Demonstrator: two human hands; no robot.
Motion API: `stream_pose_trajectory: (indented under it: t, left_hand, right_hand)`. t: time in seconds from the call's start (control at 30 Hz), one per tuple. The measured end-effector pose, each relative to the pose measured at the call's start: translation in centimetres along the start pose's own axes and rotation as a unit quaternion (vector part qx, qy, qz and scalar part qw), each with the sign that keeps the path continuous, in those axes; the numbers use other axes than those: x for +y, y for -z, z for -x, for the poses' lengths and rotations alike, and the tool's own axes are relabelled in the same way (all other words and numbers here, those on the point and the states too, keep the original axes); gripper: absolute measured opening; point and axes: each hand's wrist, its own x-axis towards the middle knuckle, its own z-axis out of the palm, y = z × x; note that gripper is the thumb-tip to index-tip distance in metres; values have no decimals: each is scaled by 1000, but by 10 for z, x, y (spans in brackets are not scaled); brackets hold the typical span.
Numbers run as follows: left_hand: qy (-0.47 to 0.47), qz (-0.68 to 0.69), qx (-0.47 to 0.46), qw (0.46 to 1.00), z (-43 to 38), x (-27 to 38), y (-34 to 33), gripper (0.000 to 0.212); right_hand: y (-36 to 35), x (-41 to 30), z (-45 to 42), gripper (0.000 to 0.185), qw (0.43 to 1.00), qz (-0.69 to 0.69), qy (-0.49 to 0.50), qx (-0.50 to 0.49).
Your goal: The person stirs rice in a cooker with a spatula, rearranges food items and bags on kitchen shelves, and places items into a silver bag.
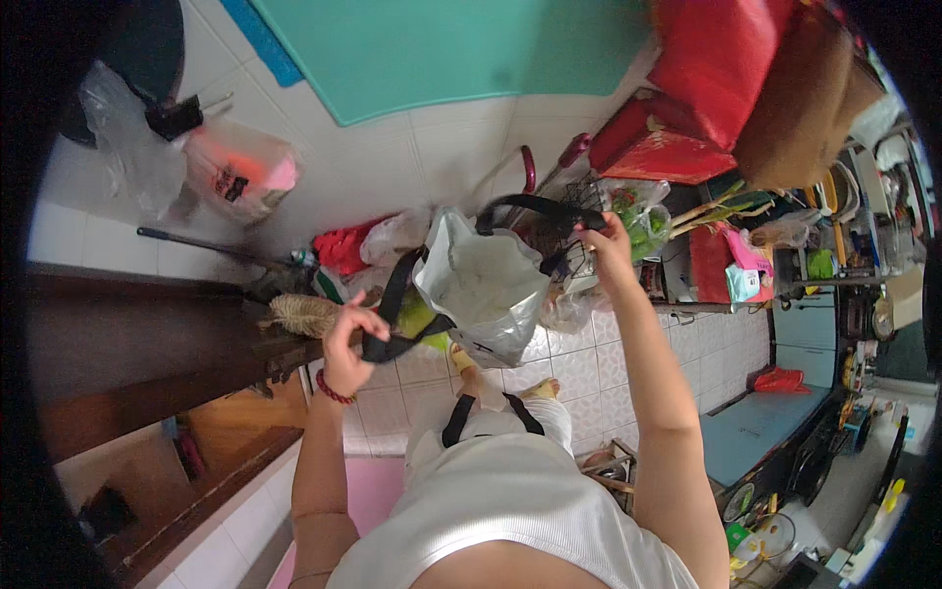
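Observation:
An insulated-looking bag with a silvery white lining [478, 287] hangs in front of me, its mouth spread wide towards the camera. Two black strap handles come off its sides. My left hand [347, 350], with a red bead bracelet at the wrist, has its fingers hooked around the left black strap [397, 294]. On the other side my right hand [609, 247] grips the right black strap [526, 206] near its top. Pulled apart by both straps, the bag stays open. Pale lining is all that shows inside; its bottom cannot be made out.
Below the bag are my feet in yellow slippers [541, 390] on white floor tiles [574, 361]. At right, a shelf bears clear-bagged green vegetables [640, 221] and a red box [662, 147]. A straw brush [302, 315] and dark wooden door frame [132, 324] stand left.

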Motion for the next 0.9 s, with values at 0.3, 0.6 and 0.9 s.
stream_pose_trajectory:
  t: [0.3,0.6,0.9]
  left_hand:
    - [-268,-159,-161,937,49,81,-38,10]
    - [-261,-170,-208,927,47,91,-65,21]
    - [-278,-226,-181,916,55,114,-95,22]
  right_hand:
    - [15,-34,44,31,986,-1,-63,-154]
    - [18,-59,68,24,970,116,-69,-201]
    - [23,-92,86,32,947,134,-28,-291]
